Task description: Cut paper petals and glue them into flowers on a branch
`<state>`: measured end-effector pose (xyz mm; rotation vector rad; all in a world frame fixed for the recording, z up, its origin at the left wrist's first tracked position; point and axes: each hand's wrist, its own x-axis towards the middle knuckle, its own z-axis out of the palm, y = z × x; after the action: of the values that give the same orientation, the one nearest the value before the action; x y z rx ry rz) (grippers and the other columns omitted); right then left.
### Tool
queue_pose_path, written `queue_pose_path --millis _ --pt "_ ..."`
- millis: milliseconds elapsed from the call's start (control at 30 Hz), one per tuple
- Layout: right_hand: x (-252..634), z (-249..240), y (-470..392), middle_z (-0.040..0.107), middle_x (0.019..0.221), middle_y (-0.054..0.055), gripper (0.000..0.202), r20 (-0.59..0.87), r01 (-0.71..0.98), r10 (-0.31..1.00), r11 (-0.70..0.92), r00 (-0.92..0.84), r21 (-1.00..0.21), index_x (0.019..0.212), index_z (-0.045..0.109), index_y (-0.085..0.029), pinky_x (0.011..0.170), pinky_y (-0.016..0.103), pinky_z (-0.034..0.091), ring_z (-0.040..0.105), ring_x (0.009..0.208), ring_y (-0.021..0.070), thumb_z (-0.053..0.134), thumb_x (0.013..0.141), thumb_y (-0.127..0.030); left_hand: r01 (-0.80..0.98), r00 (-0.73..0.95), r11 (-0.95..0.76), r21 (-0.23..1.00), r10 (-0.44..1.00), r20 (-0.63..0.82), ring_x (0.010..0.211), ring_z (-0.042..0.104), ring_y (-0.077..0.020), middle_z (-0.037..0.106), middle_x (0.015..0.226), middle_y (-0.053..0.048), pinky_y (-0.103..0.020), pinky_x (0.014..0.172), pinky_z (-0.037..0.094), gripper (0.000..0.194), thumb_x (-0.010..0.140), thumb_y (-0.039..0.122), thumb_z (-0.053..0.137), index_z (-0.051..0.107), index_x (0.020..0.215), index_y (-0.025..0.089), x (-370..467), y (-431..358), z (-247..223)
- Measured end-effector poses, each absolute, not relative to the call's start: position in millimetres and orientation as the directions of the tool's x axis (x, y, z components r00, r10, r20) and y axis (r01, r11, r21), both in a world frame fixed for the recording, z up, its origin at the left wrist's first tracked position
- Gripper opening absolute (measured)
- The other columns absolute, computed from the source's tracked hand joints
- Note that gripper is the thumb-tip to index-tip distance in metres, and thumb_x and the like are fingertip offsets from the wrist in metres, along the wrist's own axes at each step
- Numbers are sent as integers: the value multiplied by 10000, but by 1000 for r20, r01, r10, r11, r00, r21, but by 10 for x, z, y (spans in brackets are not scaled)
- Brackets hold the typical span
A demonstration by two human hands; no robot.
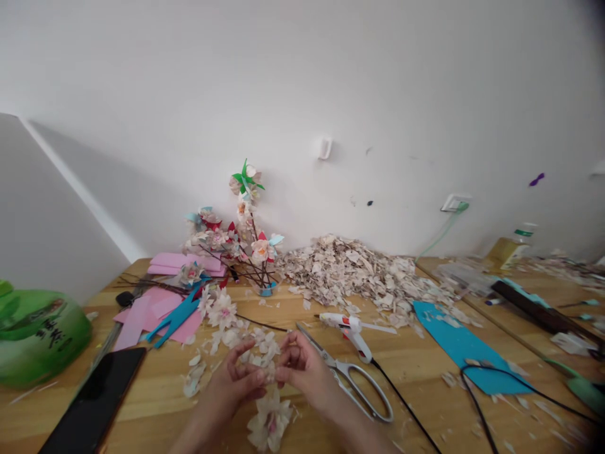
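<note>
Head view: grip of left hand, right hand pinching pale piece; scissors, glue gun (corded) beside.

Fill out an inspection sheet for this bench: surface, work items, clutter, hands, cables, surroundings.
Surface: wooden table, strewn with petal scraps.
Work items: loose white-pink flower below the hands; scissors and glue gun to their right; flowered twigs stand in a clear cup.
Clutter: petal heap against the wall; phone, pink paper, blue sheet.
Hands: left and right fingertips nearly meet at pale petals; grip unclear.
Cables: black lead from the glue gun; another black cable crosses the blue sheet.
Surroundings: white wall, socket with green plug. Other people: nothing seen.
</note>
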<state>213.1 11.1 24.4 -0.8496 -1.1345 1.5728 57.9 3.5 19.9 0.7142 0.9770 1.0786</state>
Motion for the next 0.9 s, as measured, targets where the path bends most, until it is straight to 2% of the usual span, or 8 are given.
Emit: queue_pose_path --millis 133,333,500,733,800,867,900 --pt "2100 207 102 579 534 -104 487 48 -377 979 -31 -199 -926 744 393 -237 532 232 415 529 476 96 810 516 -347 -437 174 390 810 921 -349 534 635 -128 650 572 48 -237 573 501 628 478 245 822 525 1030 213 619 8 279" --pt "2110 205 96 575 549 -106 436 111 -377 992 79 -63 -923 741 400 -242 566 227 412 535 516 97 789 562 -321 -501 232 421 756 907 -352 694 665 -149 702 755 -13 -250 641 520 591 550 197 780 499 1069 204 654 21 350" --pt "2136 235 82 576 530 -115 461 89 -339 996 91 19 -936 762 386 -244 580 223 399 542 531 97 790 550 -308 -494 174 352 795 936 -306 577 643 -131 674 628 20 -253 598 517 782 466 129 816 411 1132 188 729 89 269" --pt "2316 273 73 625 612 -64 448 51 -250 997 34 -58 -968 879 376 -248 625 271 425 574 573 135 715 597 -323 -479 156 341 809 940 -303 570 635 -142 659 602 24 -252 553 502 818 427 174 838 396 1116 170 819 127 391" --pt "2500 268 53 614 673 -45 372 48 -102 996 40 -77 -994 909 383 -252 644 294 438 584 624 156 640 646 -305 -473 153 349 809 937 -315 594 633 -137 662 624 19 -252 568 504 814 440 183 834 398 1127 168 815 130 465" --pt "2740 234 0 611 756 -8 269 58 259 994 80 -92 -963 892 428 -239 679 300 431 589 728 180 568 665 -205 -457 139 355 815 934 -329 611 629 -130 658 634 20 -251 586 506 785 476 175 819 401 1141 168 798 132 534" --pt "2864 204 -40 612 778 12 231 51 468 996 78 -70 -880 859 456 -230 681 307 427 585 744 193 537 654 -162 -448 128 355 821 934 -334 619 629 -129 657 642 18 -253 596 507 765 500 171 808 401 1147 168 787 135 563"
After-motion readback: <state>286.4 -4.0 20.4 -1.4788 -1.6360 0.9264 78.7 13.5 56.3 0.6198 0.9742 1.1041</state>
